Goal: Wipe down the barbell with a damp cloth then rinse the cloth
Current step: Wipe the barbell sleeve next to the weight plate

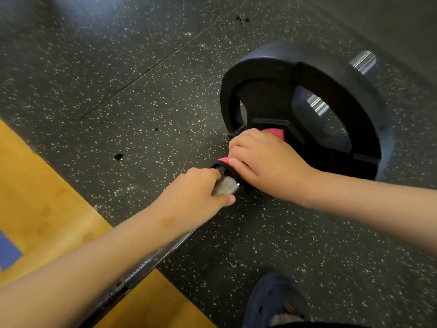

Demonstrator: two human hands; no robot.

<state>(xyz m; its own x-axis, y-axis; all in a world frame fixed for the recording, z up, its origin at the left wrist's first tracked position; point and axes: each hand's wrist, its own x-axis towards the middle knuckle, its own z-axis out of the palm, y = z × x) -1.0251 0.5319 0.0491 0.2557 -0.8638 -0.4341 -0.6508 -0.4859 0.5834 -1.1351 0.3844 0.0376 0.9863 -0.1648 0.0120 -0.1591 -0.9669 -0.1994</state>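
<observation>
At the lower edge a dark shoe (272,301) is seen on the speckled floor (307,245), cut off by the frame. The bar (151,261) is laid low across the floor and the wooden platform (47,197), running from the bottom left up towards the right; most of its near length is covered by the left forearm. The bar is gripped by the left hand (196,192), fingers curled over it and thumb underneath, with a short grey stretch showing at the thumb. Just beyond, almost touching, the right hand (264,162) is wrapped around the bar with the pink cloth (275,133) held under it. Only two pink edges are shown, one at the fingertips and one beyond the knuckles. A black ring on the bar between the hands cannot be made out clearly. Directly behind the right hand the black plate (314,74) is stood on edge, and the chrome bar end is seen past it, blurred.
</observation>
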